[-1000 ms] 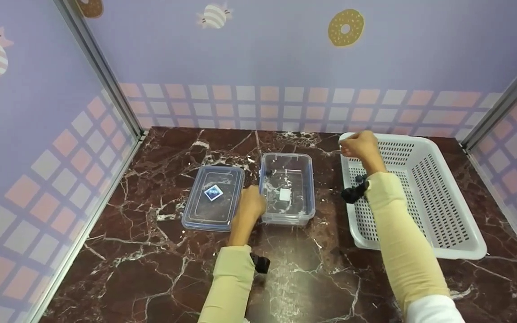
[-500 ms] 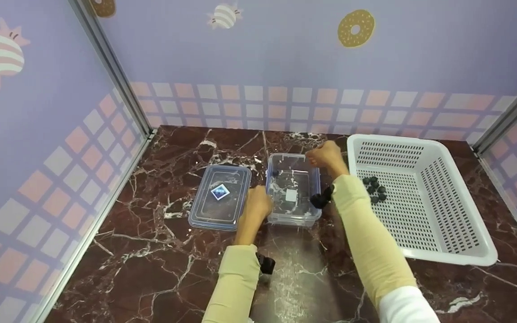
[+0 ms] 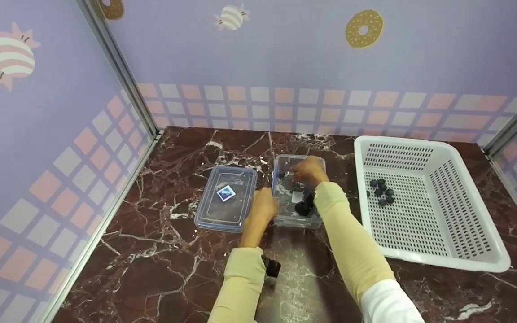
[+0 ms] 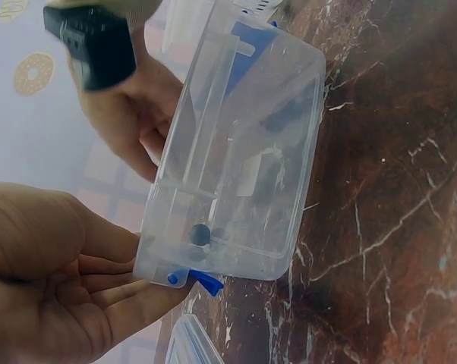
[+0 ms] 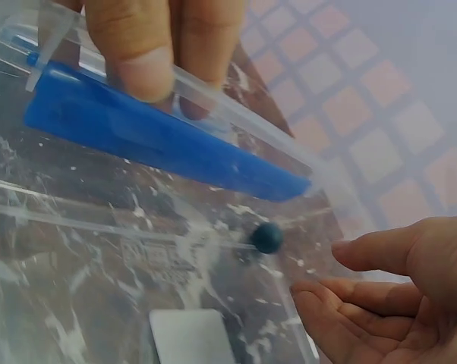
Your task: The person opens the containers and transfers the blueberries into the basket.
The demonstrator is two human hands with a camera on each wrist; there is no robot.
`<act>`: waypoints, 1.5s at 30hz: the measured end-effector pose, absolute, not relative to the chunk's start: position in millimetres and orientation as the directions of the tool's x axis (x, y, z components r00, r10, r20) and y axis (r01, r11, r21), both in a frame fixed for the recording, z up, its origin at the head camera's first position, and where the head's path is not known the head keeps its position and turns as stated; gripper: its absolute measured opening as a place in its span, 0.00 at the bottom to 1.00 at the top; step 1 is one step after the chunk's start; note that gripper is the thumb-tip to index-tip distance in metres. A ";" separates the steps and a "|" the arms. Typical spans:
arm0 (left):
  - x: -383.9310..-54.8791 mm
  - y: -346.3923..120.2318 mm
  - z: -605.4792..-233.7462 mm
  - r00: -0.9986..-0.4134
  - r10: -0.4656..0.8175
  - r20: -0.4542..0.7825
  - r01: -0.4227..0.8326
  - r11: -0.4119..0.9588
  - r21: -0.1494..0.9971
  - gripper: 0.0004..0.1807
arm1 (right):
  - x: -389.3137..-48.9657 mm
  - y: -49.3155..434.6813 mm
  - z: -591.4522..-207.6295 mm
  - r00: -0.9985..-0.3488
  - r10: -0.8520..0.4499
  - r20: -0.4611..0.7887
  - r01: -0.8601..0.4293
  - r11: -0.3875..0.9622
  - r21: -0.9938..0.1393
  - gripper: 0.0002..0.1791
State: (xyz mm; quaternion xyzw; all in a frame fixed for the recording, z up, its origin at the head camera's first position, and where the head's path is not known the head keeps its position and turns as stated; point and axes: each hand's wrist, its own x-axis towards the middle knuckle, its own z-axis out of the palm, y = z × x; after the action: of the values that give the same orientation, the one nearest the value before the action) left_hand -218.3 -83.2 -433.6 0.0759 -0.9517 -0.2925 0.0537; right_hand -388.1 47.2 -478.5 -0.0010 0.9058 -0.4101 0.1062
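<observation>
My left hand (image 3: 263, 208) grips the left rim of a clear plastic box (image 3: 276, 197), thumb inside and fingers outside by a blue clip (image 5: 160, 140). One dark blueberry (image 5: 266, 237) lies on the box floor near a far corner, beside a white square label (image 5: 190, 337). My right hand (image 3: 311, 170) is over the far part of the box. In the right wrist view, its thumb and fingers are bent toward each other with a gap at the tips; I cannot tell whether it holds a small thing.
A white perforated basket (image 3: 438, 260) stands on the right with several blueberries (image 3: 382, 192) on its floor. Left of the box lies a clear lid with blue edging (image 3: 229, 211). Patterned panels (image 3: 258, 54) bound the dark marble table (image 3: 151, 278).
My right hand has moved left from the basket to over the box and dropped lower, uncovering the blueberries in the basket. My left hand keeps its grip on the rim.
</observation>
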 end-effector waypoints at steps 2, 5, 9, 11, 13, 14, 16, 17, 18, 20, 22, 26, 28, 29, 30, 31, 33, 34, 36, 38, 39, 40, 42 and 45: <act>-217.0 -81.1 -434.9 -0.983 -0.173 0.063 -0.108 0.820 0.562 0.09 | -384.9 42.2 -479.6 -0.970 -0.059 -0.235 0.152 0.607 -0.780 0.04; -213.9 -77.4 -436.8 -0.983 -0.166 0.084 -0.094 0.832 0.547 0.07 | -360.7 34.9 -458.4 -0.937 0.029 -0.348 0.320 0.470 -0.822 0.12; -211.8 -73.0 -438.6 -0.982 -0.170 0.088 -0.099 0.844 0.528 0.06 | -345.9 34.9 -449.7 -0.955 0.035 -0.296 0.254 0.612 -0.749 0.17; -211.9 -71.6 -438.7 -0.981 -0.174 0.083 -0.104 0.840 0.532 0.06 | -344.1 35.6 -449.4 -0.963 0.033 -0.267 0.219 0.671 -0.708 0.19; -212.4 -70.4 -438.6 -0.981 -0.173 0.085 -0.102 0.840 0.532 0.06 | -344.1 36.9 -451.2 -0.968 0.029 -0.250 0.200 0.692 -0.694 0.18; -212.7 -69.8 -438.4 -0.982 -0.173 0.081 -0.104 0.840 0.533 0.06 | -344.7 37.4 -452.4 -0.966 0.027 -0.258 0.207 0.678 -0.705 0.18; -212.7 -68.8 -437.9 -0.982 -0.173 0.073 -0.108 0.840 0.532 0.06 | -346.0 37.6 -454.8 -0.964 0.034 -0.262 0.216 0.674 -0.706 0.16; -212.7 -68.4 -437.8 -0.982 -0.173 0.070 -0.110 0.840 0.532 0.06 | -347.0 37.3 -456.2 -0.964 0.037 -0.265 0.219 0.676 -0.704 0.16; -212.5 -67.9 -437.7 -0.983 -0.174 0.065 -0.113 0.839 0.533 0.06 | -348.0 36.9 -457.5 -0.964 0.039 -0.262 0.216 0.690 -0.691 0.16; -212.2 -67.3 -437.6 -0.982 -0.178 0.056 -0.121 0.835 0.536 0.06 | -350.1 35.3 -459.8 -0.965 0.040 -0.259 0.210 0.708 -0.674 0.15; -212.2 -67.4 -437.5 -0.982 -0.179 0.057 -0.121 0.836 0.535 0.06 | -351.3 33.3 -461.3 -0.965 0.040 -0.258 0.208 0.714 -0.669 0.14; -213.6 -68.2 -437.2 -0.983 -0.178 0.050 -0.127 0.848 0.515 0.07 | -350.1 29.6 -461.7 -0.969 0.042 -0.244 0.204 0.693 -0.691 0.11; -214.1 -68.9 -437.2 -0.983 -0.175 0.053 -0.125 0.853 0.506 0.07 | -348.5 28.3 -461.2 -0.973 0.041 -0.226 0.190 0.692 -0.696 0.12; -214.2 -69.3 -437.3 -0.983 -0.174 0.053 -0.124 0.854 0.506 0.07 | -347.8 27.7 -461.1 -0.975 0.040 -0.217 0.183 0.696 -0.694 0.13; -214.1 -69.7 -437.4 -0.983 -0.172 0.058 -0.120 0.854 0.506 0.07 | -347.1 27.3 -460.9 -0.977 0.040 -0.210 0.176 0.704 -0.688 0.13; -214.0 -70.2 -437.5 -0.983 -0.171 0.063 -0.116 0.854 0.508 0.07 | -346.8 26.9 -460.7 -0.979 0.038 -0.200 0.167 0.712 -0.682 0.14; -213.7 -71.3 -437.8 -0.983 -0.167 0.081 -0.104 0.857 0.505 0.07 | -347.3 26.1 -460.3 -0.977 0.035 -0.212 0.175 0.705 -0.687 0.15; -213.6 -71.8 -437.7 -0.982 -0.166 0.090 -0.099 0.858 0.503 0.07 | -347.9 25.9 -460.0 -0.975 0.035 -0.219 0.180 0.701 -0.690 0.15; -213.7 -73.3 -437.6 -0.980 -0.163 0.113 -0.087 0.864 0.495 0.07 | -349.8 25.6 -458.3 -0.969 0.031 -0.245 0.197 0.698 -0.688 0.13; -214.4 -74.9 -437.3 -0.979 -0.166 0.118 -0.088 0.869 0.487 0.07 | -351.7 25.3 -455.3 -0.964 0.017 -0.264 0.201 0.695 -0.691 0.11; -215.0 -75.9 -437.1 -0.979 -0.169 0.115 -0.092 0.868 0.488 0.07 | -352.3 25.1 -452.8 -0.965 0.008 -0.262 0.192 0.703 -0.685 0.09; -215.7 -76.8 -436.7 -0.979 -0.173 0.107 -0.099 0.866 0.490 0.07 | -352.5 25.1 -449.9 -0.969 -0.006 -0.248 0.168 0.720 -0.673 0.08; -217.4 -79.3 -436.1 -0.980 -0.180 0.090 -0.114 0.863 0.491 0.07 | -351.8 25.4 -442.8 -0.975 -0.030 -0.221 0.127 0.740 -0.660 0.08; -219.9 -83.0 -435.5 -0.979 -0.191 0.067 -0.136 0.864 0.486 0.06 | -352.9 25.6 -434.6 -0.972 -0.076 -0.221 0.103 0.709 -0.697 0.07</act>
State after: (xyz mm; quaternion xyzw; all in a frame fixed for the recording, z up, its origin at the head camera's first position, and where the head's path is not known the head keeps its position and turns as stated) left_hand -219.9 -83.0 -435.5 0.0848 -0.9636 -0.2470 0.0566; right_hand -352.9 25.6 -434.6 0.0075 0.9169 -0.3813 0.1173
